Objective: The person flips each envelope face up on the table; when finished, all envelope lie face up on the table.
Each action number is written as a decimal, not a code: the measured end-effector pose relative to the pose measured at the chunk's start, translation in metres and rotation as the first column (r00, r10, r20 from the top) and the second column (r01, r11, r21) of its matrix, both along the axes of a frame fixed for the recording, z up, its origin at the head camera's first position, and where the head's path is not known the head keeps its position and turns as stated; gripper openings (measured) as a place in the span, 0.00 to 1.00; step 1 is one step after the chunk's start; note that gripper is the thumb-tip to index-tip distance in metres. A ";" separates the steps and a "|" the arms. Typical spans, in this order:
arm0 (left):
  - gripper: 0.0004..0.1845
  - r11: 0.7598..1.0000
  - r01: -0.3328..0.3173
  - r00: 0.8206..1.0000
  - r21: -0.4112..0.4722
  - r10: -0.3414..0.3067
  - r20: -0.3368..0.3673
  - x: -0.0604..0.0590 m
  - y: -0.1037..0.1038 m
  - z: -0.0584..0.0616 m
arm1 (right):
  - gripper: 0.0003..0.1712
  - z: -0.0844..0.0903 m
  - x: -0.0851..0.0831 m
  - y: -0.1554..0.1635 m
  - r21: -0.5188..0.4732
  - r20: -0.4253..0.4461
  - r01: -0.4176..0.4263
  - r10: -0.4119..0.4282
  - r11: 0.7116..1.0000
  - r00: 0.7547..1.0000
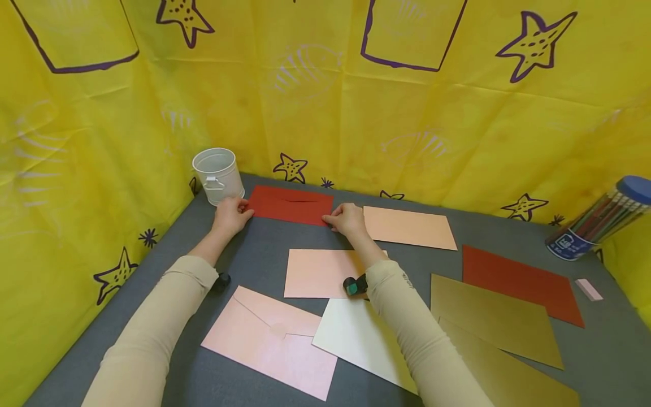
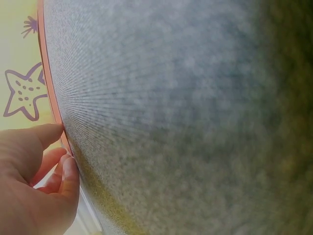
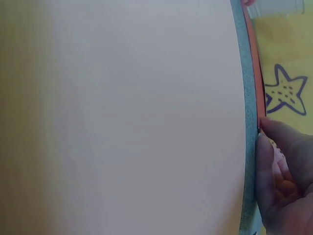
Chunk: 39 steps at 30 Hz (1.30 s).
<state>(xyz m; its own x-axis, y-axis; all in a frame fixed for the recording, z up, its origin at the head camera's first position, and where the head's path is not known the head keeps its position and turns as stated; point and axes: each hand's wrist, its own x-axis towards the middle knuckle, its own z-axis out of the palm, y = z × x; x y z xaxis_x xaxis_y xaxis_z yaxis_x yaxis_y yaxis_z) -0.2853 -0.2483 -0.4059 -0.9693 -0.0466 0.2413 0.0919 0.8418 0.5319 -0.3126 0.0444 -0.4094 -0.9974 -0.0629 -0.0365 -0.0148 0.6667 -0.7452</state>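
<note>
A red envelope (image 1: 290, 204) with a dark slit along its flap lies flat near the back of the grey table. Its left end is pinched between the thumb and fingers of my left hand (image 1: 231, 216), beside the white metal bucket (image 1: 220, 175). My right hand (image 1: 348, 219) pinches the lower right corner. In both wrist views the envelope shows edge-on as a thin red strip, with the left hand (image 2: 39, 171) and the right hand (image 3: 288, 181) at it. A peach envelope (image 1: 412, 227) lies just right of my right hand; another peach envelope (image 1: 315, 274) lies under that forearm.
Nearer lie a pink envelope (image 1: 269, 350) and a white one (image 1: 361, 339), partly under my right sleeve. Two gold envelopes (image 1: 498, 316) and a red one (image 1: 524, 282) overlap at right. Beyond them are an eraser (image 1: 589, 289) and a tub of pencils (image 1: 585, 232). A yellow cloth (image 1: 325, 102) hangs behind.
</note>
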 end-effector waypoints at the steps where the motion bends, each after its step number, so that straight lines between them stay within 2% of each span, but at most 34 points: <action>1: 0.17 1.000 0.001 1.000 0.001 -0.001 0.000 0.000 0.001 0.000 | 0.15 0.000 0.000 0.001 -0.006 0.004 -0.005 0.005 1.000 1.000; 8: 0.18 1.000 0.012 1.000 0.009 -0.012 0.018 0.002 0.005 0.004 | 0.15 0.003 0.002 0.011 -0.123 0.058 -0.044 0.052 0.991 0.997; 15: 0.19 0.999 0.023 1.000 0.037 -0.023 0.002 0.005 0.011 0.007 | 0.22 0.010 0.006 0.028 -0.314 0.155 -0.089 0.144 0.945 0.977; 19: 0.20 0.994 0.083 0.996 0.072 -0.081 -0.033 0.006 0.021 0.007 | 0.26 0.016 0.012 0.047 -0.313 0.170 -0.119 0.179 0.942 0.969; 22: 0.20 0.986 0.132 0.991 0.106 -0.128 -0.045 0.009 0.032 0.007 | 0.27 0.021 0.017 0.064 -0.311 0.147 -0.132 0.185 0.941 0.972; 28: 0.22 0.958 0.191 0.980 0.212 -0.197 0.007 0.020 0.061 0.011 | 0.27 0.030 0.028 0.101 -0.359 0.098 -0.109 0.154 0.927 0.983; 31: 0.23 0.936 0.220 0.969 0.275 -0.243 0.054 0.024 0.076 0.013 | 0.28 0.034 0.036 0.119 -0.357 0.086 -0.093 0.132 0.930 0.988; 34: 0.25 0.917 0.263 0.947 0.301 -0.305 0.103 0.028 0.093 0.016 | 0.31 0.036 0.045 0.137 -0.315 0.074 -0.085 0.113 0.945 0.991; 36: 0.27 0.902 0.312 0.925 0.299 -0.361 0.123 0.030 0.103 0.018 | 0.34 0.035 0.050 0.150 -0.268 0.059 -0.090 0.110 0.959 0.992; 39: 0.29 0.873 0.411 0.881 0.263 -0.455 0.132 0.033 0.117 0.020 | 0.38 0.032 0.057 0.169 -0.171 0.034 -0.094 0.101 0.981 0.994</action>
<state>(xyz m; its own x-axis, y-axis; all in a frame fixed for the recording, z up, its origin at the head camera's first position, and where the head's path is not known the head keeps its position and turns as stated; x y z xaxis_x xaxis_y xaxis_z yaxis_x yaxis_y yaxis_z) -0.2527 -0.1310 -0.3854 -0.9297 0.3571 0.0898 0.3016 0.5985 0.7422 -0.2561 0.2131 -0.3769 -0.9840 -0.1682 -0.0586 -0.0397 0.5277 -0.8485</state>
